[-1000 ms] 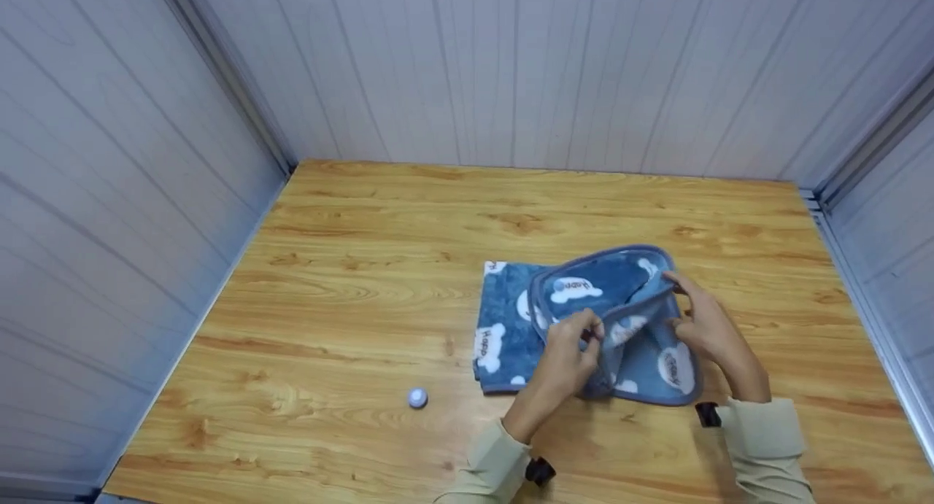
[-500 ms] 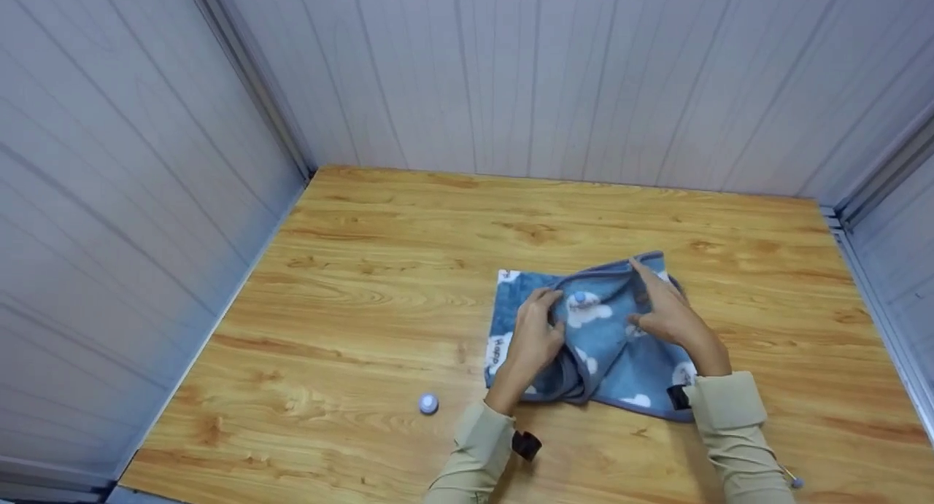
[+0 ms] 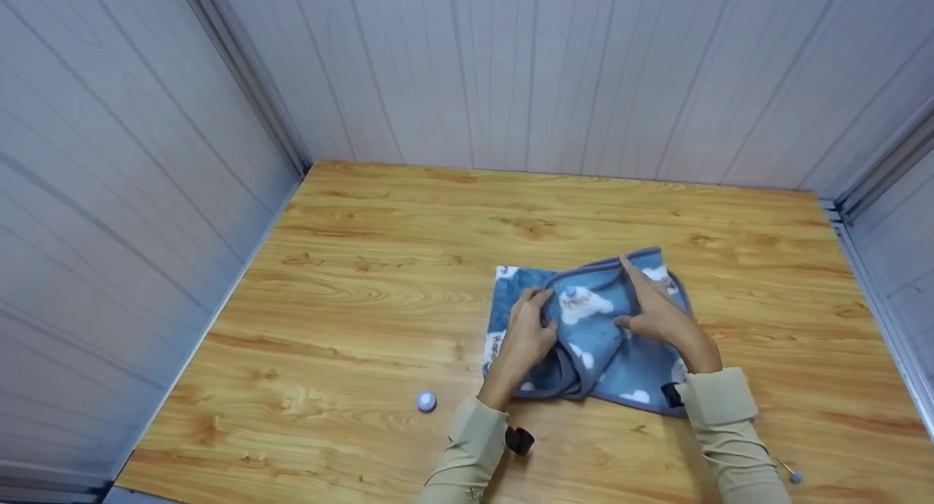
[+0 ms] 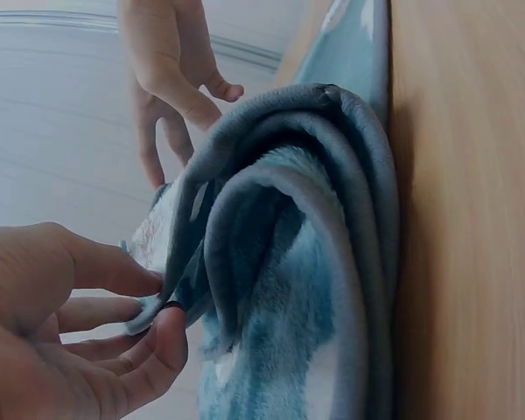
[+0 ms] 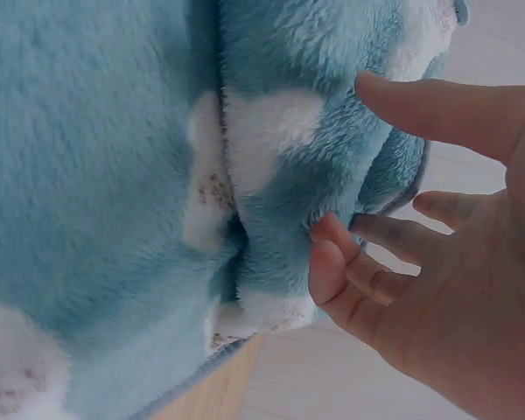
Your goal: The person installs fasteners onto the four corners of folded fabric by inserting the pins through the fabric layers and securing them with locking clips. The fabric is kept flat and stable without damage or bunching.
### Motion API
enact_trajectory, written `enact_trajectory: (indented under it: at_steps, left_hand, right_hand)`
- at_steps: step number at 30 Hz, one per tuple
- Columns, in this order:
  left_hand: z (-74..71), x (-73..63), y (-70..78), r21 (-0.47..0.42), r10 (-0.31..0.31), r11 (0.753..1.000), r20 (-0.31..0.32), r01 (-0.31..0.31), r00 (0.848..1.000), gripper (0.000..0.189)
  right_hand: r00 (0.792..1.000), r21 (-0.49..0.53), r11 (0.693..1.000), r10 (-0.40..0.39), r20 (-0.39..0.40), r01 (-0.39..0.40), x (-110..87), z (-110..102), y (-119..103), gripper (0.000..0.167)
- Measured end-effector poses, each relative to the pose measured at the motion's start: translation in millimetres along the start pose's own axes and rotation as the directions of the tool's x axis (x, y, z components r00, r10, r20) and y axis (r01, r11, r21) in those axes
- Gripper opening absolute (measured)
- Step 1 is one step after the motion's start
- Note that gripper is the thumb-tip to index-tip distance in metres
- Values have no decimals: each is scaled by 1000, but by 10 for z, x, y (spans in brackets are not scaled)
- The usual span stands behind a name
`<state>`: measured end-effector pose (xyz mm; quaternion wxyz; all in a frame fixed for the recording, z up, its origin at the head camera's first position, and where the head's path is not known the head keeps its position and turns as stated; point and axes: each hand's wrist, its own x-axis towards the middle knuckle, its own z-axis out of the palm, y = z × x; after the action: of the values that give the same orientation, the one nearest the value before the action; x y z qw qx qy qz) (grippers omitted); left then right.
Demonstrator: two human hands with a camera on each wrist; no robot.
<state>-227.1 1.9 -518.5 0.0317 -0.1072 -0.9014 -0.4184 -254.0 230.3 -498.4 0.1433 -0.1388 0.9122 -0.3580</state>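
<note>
A blue fleece blanket (image 3: 638, 362) with white patches and grey-blue edging lies partly folded on the wooden table. At the folded flap's left side, my left hand (image 3: 527, 336) pinches the edge. Thumb and fingers close on that edge in the left wrist view, beside several curled layers of fleece (image 4: 284, 254). My right hand (image 3: 657, 311) is spread at the flap's far right part, thumb apart. In the right wrist view its fingertips (image 5: 326, 229) touch or nearly touch the fleece. A small round light-blue piece (image 3: 571, 291) shows on the flap; its kind is unclear.
A small round pale lavender-white object (image 3: 426, 401) lies on the table (image 3: 328, 307) left of the blanket. Near the right forearm is a thin yellowish stick with a blue round end (image 3: 795, 478). Pale panel walls (image 3: 496, 74) stand at the back and both sides.
The left hand has shifted left from the blanket's front middle to the flap's left edge. The right hand has moved left and the flap lies differently. Over the last half second, little differs.
</note>
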Motion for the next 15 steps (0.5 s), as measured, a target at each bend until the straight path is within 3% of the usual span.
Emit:
enact_trajectory:
  at_steps: [5,10,13,15]
  left_hand:
    - [31,-71,91,54,18,998,-3,-18,1000,49]
    - [61,-165,232,160,74,985,-84,-60,994,53]
    - [99,-227,325,206,146,972,-156,-113,977,51]
    - [134,-269,393,211,218,961,-188,-177,958,46]
  right_hand:
    - [1000,-14,1000,-3,-2,3,-89,-38,-23,96]
    - [1000,-20,1000,-23,-20,23,-210,-76,-46,90]
    - [998,-23,999,-43,-45,42,-305,-85,-54,84]
    - [997,-21,998,-53,-63,52,-381,-91,-55,79]
